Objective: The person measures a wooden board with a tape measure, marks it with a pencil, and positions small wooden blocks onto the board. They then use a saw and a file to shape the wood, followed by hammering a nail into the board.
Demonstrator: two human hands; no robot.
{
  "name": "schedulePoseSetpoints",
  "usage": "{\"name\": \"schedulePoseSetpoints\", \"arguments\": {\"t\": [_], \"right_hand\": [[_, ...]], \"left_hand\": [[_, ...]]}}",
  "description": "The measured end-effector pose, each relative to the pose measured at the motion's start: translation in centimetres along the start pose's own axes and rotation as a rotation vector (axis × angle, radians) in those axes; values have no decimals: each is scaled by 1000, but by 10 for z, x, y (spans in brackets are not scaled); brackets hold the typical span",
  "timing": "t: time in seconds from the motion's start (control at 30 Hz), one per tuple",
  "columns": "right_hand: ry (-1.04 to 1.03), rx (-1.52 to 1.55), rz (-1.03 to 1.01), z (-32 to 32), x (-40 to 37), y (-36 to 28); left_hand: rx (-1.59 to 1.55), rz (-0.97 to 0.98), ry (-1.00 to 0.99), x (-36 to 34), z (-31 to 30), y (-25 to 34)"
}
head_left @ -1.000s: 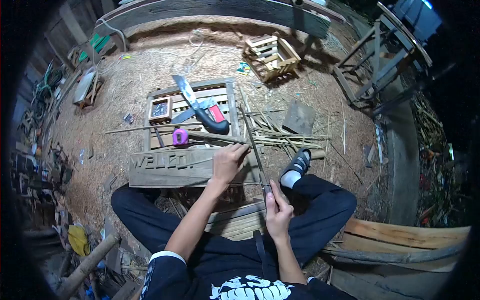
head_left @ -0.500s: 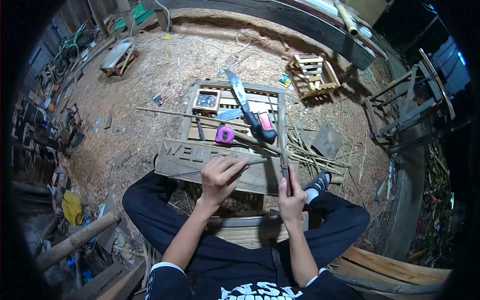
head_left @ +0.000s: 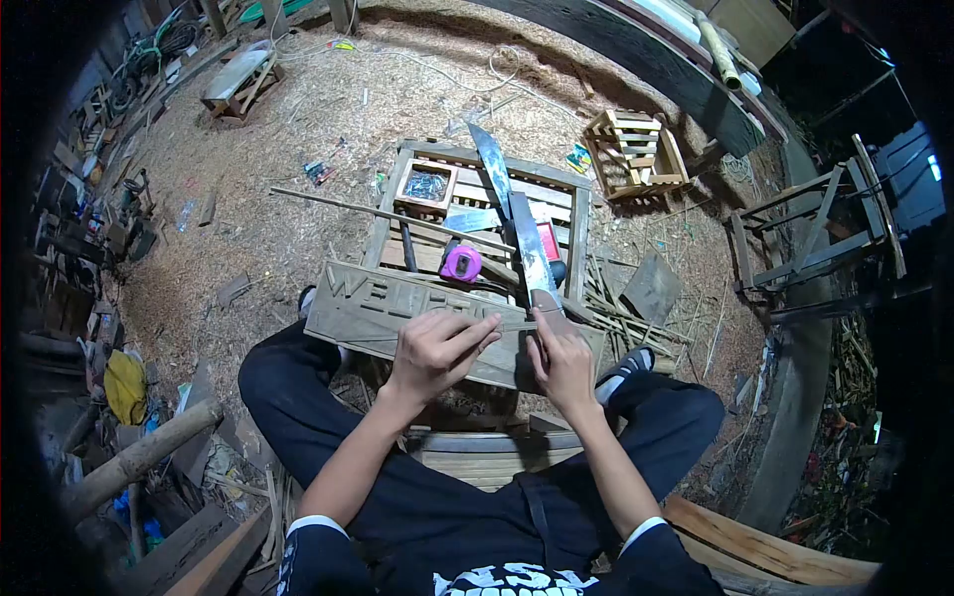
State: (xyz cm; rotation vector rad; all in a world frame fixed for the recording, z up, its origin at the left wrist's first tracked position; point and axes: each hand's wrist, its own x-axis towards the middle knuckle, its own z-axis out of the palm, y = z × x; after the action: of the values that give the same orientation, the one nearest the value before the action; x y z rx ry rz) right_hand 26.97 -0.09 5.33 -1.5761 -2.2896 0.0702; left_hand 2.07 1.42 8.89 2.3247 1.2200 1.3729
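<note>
My left hand (head_left: pixel 437 348) is closed in a pinch on a thin wooden stick (head_left: pixel 516 326), whose free end points right. My right hand (head_left: pixel 566 370) grips a broad knife (head_left: pixel 533 248), its blade tilted up and away from me, low down against the stick. Both hands are over a wooden board (head_left: pixel 378 320) with raised letters, partly covered by my left hand. Beyond the board, on a slatted wooden table (head_left: pixel 581 233), lie a machete (head_left: pixel 487 159), a pink tape measure (head_left: pixel 460 261) and a small wooden box (head_left: pixel 426 187) of dark bits, perhaps nails.
A long thin stick (head_left: pixel 348 205) crosses the table and juts out left. Cut strips (head_left: pixel 636 320) are piled at the right. A slatted crate (head_left: pixel 636 154) stands beyond on the shavings-covered ground, with a small bench (head_left: pixel 241 84) at far left and a wooden frame (head_left: pixel 810 228) at right.
The knife in my right hand has swung up and turned, so its broad blade face now shows. My left hand keeps its pinch, almost in place. The view has shifted slightly.
</note>
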Motion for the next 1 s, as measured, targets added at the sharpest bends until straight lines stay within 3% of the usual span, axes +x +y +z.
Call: {"name": "schedulePoseSetpoints", "arguments": {"t": [0.1,0.17,0.3,0.37,0.43,0.5,0.63,1.0], "right_hand": [[150,117,-65,-12,13,4],[36,125,3,-32,17,5],[-17,149,-201,-61,28,0],[84,193,-362,-44,27,0],[94,210,-334,-27,21,-2],[-55,108,-317,-16,17,-3],[-31,234,-300,-10,19,4],[-17,158,-244,0,4,5]], "left_hand": [[13,-11,-52,6,2,0],[36,12,-90,9,2,-4],[59,53,-143,-7,19,-21],[50,97,-138,-8,26,-19],[37,132,-143,-16,36,-20],[77,142,-180,-21,44,-21],[27,116,-151,-22,46,-22],[30,159,-212,-21,51,-19]]}}
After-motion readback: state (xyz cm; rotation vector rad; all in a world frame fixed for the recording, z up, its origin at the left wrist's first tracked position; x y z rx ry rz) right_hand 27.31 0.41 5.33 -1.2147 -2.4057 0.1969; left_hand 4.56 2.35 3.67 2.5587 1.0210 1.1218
